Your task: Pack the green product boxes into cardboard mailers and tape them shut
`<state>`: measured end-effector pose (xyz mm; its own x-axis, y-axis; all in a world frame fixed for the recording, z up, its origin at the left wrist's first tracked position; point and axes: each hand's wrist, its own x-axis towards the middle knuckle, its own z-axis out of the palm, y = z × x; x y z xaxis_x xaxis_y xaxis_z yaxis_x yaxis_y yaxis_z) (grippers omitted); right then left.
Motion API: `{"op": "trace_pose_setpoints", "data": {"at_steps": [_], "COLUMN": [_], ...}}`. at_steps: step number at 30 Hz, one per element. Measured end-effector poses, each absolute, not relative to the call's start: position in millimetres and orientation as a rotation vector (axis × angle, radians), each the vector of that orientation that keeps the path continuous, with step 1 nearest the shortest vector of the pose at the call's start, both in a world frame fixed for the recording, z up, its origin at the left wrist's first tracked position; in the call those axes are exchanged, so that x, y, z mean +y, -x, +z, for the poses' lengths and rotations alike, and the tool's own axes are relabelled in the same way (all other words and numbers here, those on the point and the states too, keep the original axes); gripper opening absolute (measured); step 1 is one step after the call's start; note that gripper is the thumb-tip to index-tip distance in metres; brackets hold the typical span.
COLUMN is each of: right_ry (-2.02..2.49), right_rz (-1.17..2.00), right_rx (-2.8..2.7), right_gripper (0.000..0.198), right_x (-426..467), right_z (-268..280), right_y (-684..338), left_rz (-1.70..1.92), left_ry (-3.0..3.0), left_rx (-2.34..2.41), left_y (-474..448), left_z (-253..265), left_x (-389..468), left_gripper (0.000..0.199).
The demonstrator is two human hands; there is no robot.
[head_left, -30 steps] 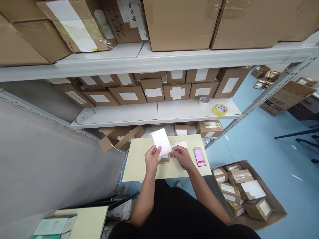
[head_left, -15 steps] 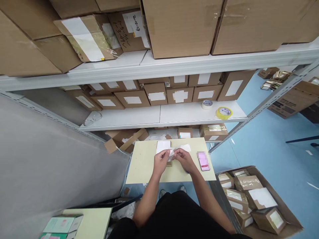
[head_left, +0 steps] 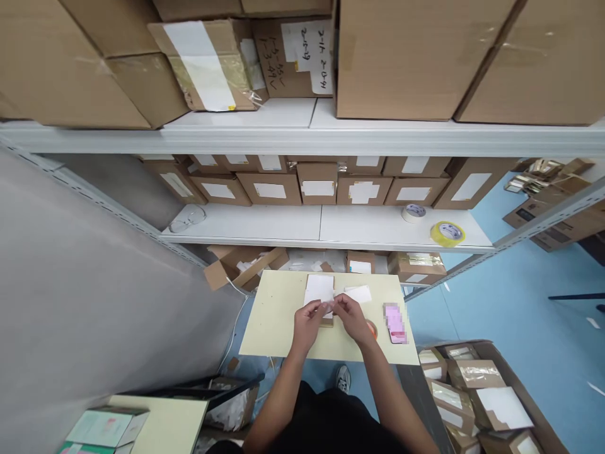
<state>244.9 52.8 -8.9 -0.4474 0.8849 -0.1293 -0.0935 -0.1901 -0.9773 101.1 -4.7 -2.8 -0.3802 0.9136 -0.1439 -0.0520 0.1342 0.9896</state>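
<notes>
Paper [head_left: 319, 287], a white sheet, covers the far part of a flat brown box [head_left: 327, 323] in the middle of the pale yellow table [head_left: 274, 315]. Over the box's near half, the left hand [head_left: 308, 321] and right hand [head_left: 352, 316] meet, fingertips of each pinching a small pale piece [head_left: 329, 307], too small to identify. Loose white slips [head_left: 360, 294] lie just right of the box. An orange roll [head_left: 373, 328] sits beside the right wrist, partly hidden; farther right is a phone [head_left: 396, 328], its screen pink. On the white shelf [head_left: 250, 221] at the far side, a white tape roll [head_left: 414, 213] and a yellow tape roll [head_left: 447, 234] lie before labelled boxes [head_left: 270, 189]. At near right, an open carton [head_left: 542, 421] holds parcels [head_left: 479, 373].
</notes>
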Motion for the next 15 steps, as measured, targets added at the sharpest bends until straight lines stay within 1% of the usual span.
{"op": "trace_pose_setpoints", "data": {"at_steps": [4, 8, 10, 12, 15], "right_ry": [1.065, 1.238, 1.295, 1.327, 1.333], "right_rz": [1.678, 1.435, 1.387, 1.437, 1.57], "right_rx": [-1.249, -0.974, -0.894, -0.878, -0.937], "right_gripper": [0.031, 0.032, 0.03, 0.029, 0.039], "right_x": [58.1, 68.7, 73.7, 77.3, 81.8], "right_z": [-13.9, -28.0, -37.6, -48.9, -67.4], "right_y": [-231.7, -211.9, -189.1, -153.4, -76.5], "left_rz": [1.522, 1.778, 1.887, 1.941, 1.927], "left_ry": [-0.631, -0.305, -0.19, -0.169, -0.248], "left_rx": [1.574, 1.648, 1.692, 1.745, 1.841], "left_y": [-49.4, 33.8, 77.7, 118.0, 169.9], "left_z": [-9.4, -16.7, -19.6, -21.5, -24.2], "left_x": [1.3, 1.9, -3.5, -12.9, -33.9], "left_gripper": [0.046, 0.053, 0.054, 0.056, 0.058]}}
